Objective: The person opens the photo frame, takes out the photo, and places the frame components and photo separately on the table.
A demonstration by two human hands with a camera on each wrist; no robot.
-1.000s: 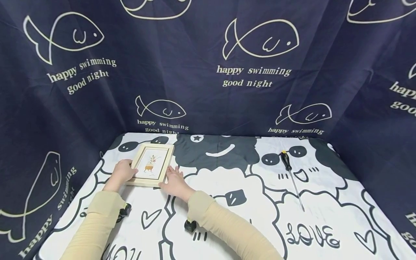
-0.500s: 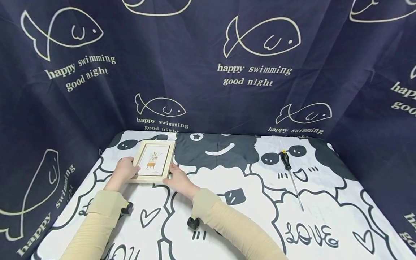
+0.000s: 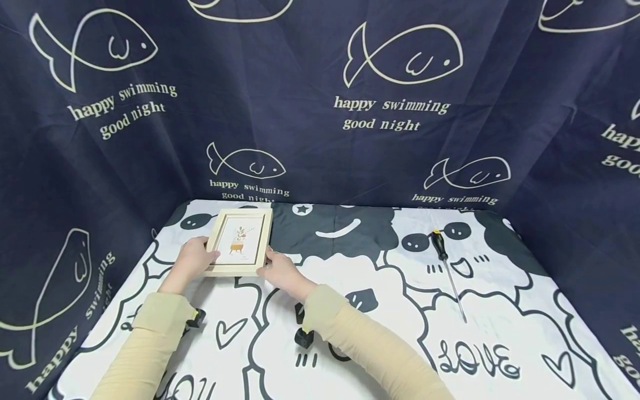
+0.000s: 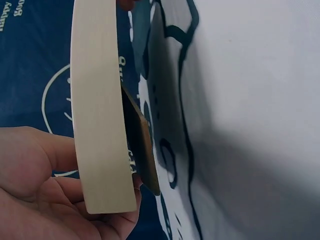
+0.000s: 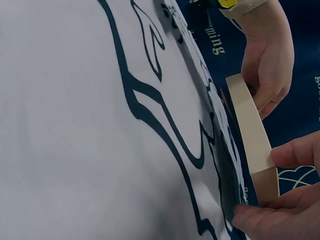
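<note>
A picture frame (image 3: pixel 239 240) with a pale wooden border and a plant drawing inside is held between both hands on the left side of the table. My left hand (image 3: pixel 192 259) grips its left edge, thumb on the front and fingers behind. At the lower right corner, my right hand (image 3: pixel 285 274) pinches it between thumb and fingers. In the left wrist view the frame's edge (image 4: pixel 102 110) stands apart from the cloth, and a thin backing flap (image 4: pixel 142 145) sticks out behind it. The right wrist view shows both hands on the frame's side (image 5: pixel 252 132).
A screwdriver (image 3: pixel 446 261) with a black and yellow handle lies on the right half of the table. A white cloth (image 3: pixel 380 355) with black sheep drawings covers the table. Dark blue fish-print curtains (image 3: pixel 320 100) surround the back and sides.
The picture frame has risen and moved slightly right in both hands, tilting more upright. My right hand's spread fingers have closed round its corner. The screwdriver stays put.
</note>
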